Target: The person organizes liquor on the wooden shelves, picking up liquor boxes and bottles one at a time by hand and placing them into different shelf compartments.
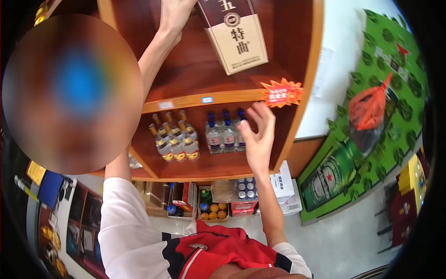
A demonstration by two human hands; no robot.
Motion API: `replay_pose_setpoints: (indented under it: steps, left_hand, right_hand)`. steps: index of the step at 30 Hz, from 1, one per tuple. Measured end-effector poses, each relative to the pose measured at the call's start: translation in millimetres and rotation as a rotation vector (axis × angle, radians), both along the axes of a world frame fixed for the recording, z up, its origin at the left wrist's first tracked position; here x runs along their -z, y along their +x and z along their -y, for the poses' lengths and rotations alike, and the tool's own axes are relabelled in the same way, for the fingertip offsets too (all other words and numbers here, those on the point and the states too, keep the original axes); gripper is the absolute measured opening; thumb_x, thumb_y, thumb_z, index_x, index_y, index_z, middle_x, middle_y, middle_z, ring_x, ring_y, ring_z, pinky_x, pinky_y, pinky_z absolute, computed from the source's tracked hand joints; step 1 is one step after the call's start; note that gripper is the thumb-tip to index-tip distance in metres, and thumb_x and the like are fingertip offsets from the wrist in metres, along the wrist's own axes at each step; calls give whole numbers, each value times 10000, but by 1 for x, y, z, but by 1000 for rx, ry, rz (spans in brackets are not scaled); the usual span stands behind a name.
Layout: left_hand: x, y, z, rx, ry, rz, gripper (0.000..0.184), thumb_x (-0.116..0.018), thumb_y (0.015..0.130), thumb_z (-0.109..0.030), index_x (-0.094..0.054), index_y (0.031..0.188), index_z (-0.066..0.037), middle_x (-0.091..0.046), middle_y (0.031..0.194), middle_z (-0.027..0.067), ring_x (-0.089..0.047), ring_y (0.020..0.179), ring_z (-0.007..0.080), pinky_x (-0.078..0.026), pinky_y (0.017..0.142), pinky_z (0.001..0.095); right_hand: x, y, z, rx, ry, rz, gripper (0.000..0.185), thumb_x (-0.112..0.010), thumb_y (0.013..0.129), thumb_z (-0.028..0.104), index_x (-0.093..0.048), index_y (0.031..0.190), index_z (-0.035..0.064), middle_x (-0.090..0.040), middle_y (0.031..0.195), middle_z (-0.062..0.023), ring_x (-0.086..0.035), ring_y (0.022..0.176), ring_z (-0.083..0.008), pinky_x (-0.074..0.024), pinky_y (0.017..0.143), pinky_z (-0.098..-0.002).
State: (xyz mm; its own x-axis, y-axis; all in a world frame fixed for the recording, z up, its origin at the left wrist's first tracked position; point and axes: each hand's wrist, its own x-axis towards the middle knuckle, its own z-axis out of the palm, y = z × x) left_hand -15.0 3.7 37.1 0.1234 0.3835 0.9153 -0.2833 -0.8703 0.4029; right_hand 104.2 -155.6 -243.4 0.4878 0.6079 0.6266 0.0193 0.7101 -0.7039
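My left hand is raised to the upper shelf, next to the upper left side of a tall brown and cream liquor box with large dark characters. The top of the view cuts off its fingers and the box's top, so I cannot see whether it grips the box. The box looks tilted. Lower down, my right hand is held up open, fingers apart and slightly curled, with nothing in it. Behind it stand clear bottles with blue caps, one partly covered by the hand. A red and yellow starburst tag is just above.
Several gold-labelled bottles stand on the lower shelf. Below the wooden cabinet are cartons, a box of orange-capped bottles and a pack of cans. A red plastic bag hangs before a green leafy panel at right.
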Motion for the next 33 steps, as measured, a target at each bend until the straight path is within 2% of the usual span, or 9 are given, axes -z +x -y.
replay_pose_setpoints:
  steps: [4, 8, 12, 14, 16, 17, 20, 25, 33]
  left_hand:
    - [1, -70, 43, -11, -84, -14, 455, -773, 925, -211, -554, 1293, -57, -698, 1114, 69, -657, 1029, 131, -550, 890, 313]
    - [29, -140, 85, 70, -275, -77, 564, -742, 933, -234, -509, 1420, -71, -648, 1285, 76, -640, 1141, 162, -528, 969, 326]
    - [54, -223, 122, 73, -250, -127, 584, -767, 921, -213, -508, 1415, -40, -640, 1299, 79, -616, 1166, 165, -524, 981, 340]
    - [77, -288, 103, -197, -204, -201, 657, -794, 888, -331, -514, 1408, -45, -643, 1303, 107, -625, 1174, 198, -508, 1003, 376]
    - [92, -347, 147, -274, -211, -258, 795, -788, 880, -402, -431, 1494, -45, -587, 1379, 114, -542, 1290, 206, -413, 1106, 384]
    - [101, -382, 153, -258, -195, -195, 719, -834, 887, -301, -447, 1453, -86, -620, 1246, 108, -637, 1088, 168, -554, 906, 344]
    - [125, -492, 173, -322, -254, -157, 742, -839, 881, -303, -438, 1465, -83, -607, 1259, 102, -614, 1077, 163, -554, 887, 341]
    - [151, -683, 228, -474, -433, -31, 764, -853, 857, -298, -444, 1473, -107, -591, 1348, 124, -553, 1269, 213, -458, 1082, 407]
    - [186, -783, 237, -764, -584, 77, 751, -825, 878, -278, -434, 1498, -117, -597, 1356, 108, -560, 1257, 204, -459, 1082, 375]
  right_hand:
    - [-30, -36, -17, -183, 174, -92, 1083, -791, 935, 291, -8, 1662, 115, -158, 1665, -237, -274, 1528, -379, -455, 1116, -516]
    - [-20, -100, -25, -315, 139, -103, 1174, -793, 921, 442, 34, 1661, 60, -273, 1627, -178, -332, 1480, -287, -308, 1205, -469]
    - [31, -186, -20, -314, 75, 10, 1289, -768, 857, 637, 14, 1643, -21, -206, 1660, -162, -332, 1481, -275, -252, 1227, -440]
    - [61, -238, -19, -188, 152, 40, 890, -700, 940, 595, -384, 1461, -54, -524, 1385, -134, -505, 1281, -219, -385, 1116, -404]
    - [85, -302, -12, -282, 133, 49, 893, -707, 934, 597, -391, 1453, -57, -531, 1377, -134, -517, 1266, -217, -400, 1102, -399]
    - [96, -334, -10, -323, 114, 42, 895, -714, 928, 599, -398, 1446, -60, -539, 1368, -134, -529, 1251, -215, -415, 1088, -394]
    - [118, -436, -7, -394, 135, 54, 900, -735, 922, 577, -392, 1450, -67, -544, 1374, -144, -557, 1217, -210, -451, 1047, -380]
    - [140, -621, 23, -628, 59, 74, 868, -758, 925, 528, -388, 1452, -54, -544, 1380, -129, -546, 1243, -203, -426, 1081, -386]
    - [136, -728, -1, -926, 54, 171, 1125, -734, 925, 552, -107, 1628, -64, -34, 1708, -269, -191, 1566, -340, -273, 1228, -459]
